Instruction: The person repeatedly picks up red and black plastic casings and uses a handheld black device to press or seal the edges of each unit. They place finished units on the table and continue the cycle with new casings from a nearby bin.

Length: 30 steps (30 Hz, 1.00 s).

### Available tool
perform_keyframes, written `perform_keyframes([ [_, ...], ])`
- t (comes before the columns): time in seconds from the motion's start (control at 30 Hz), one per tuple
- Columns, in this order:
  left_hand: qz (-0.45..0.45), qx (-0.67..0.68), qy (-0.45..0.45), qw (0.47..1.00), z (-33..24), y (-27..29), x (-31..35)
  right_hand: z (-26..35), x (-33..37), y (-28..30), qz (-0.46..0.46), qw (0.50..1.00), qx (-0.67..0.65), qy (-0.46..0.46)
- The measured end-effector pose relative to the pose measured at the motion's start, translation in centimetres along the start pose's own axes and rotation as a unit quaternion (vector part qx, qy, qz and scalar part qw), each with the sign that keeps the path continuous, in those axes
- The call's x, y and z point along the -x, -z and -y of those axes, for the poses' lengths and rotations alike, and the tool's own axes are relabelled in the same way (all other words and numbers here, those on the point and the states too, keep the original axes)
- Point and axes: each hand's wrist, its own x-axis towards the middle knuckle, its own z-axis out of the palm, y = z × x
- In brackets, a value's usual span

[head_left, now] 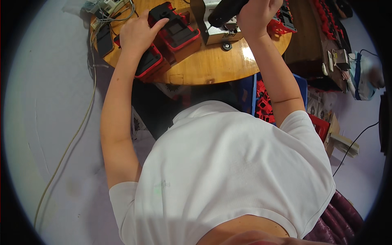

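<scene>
My left hand (136,34) lies over the left part of a group of red-and-black plastic casings, its fingers stretched and its thumb spread away. Beneath and beside it are a casing (149,61) at the near left and a larger casing (179,32) to its right, standing on brown blocks. My right hand (258,18), at the top of the view, is closed round a black cylindrical tool (228,10), which looks like an electric screwdriver. The tool slants down to the left above an open carton (222,37). Its working end is hard to make out.
A round wooden table (204,71) carries these things, with a small dark round part (226,47), a phone (105,41) and tangled cables (112,16). More red parts (281,24) lie at right. Below the edge stands a blue bin (301,87) with red pieces.
</scene>
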Motion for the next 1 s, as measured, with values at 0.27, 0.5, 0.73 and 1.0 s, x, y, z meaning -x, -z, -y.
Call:
perform_keyframes([
  [0.27, -0.005, -0.005, -0.006, 1.000, 0.3, -0.4, 0.0, -1.2, 1.0, -2.2, 0.016, 0.999, -0.019, -0.022],
  [0.5, -0.009, -0.014, -0.009, 1.000, 0.6, -0.9, -0.1, -1.7, 1.3, -2.9, 0.029, 1.000, 0.005, -0.008],
  [0.73, 0.008, -0.020, 0.005, 1.000, 0.6, -1.0, -0.2, -2.6, 1.5, -3.5, 0.066, 0.998, 0.000, 0.010],
  [1.0, -0.013, 0.003, -0.024, 1.000, 0.7, -1.0, -0.1, -2.5, 1.8, -3.5, 0.076, 0.996, 0.026, -0.024],
])
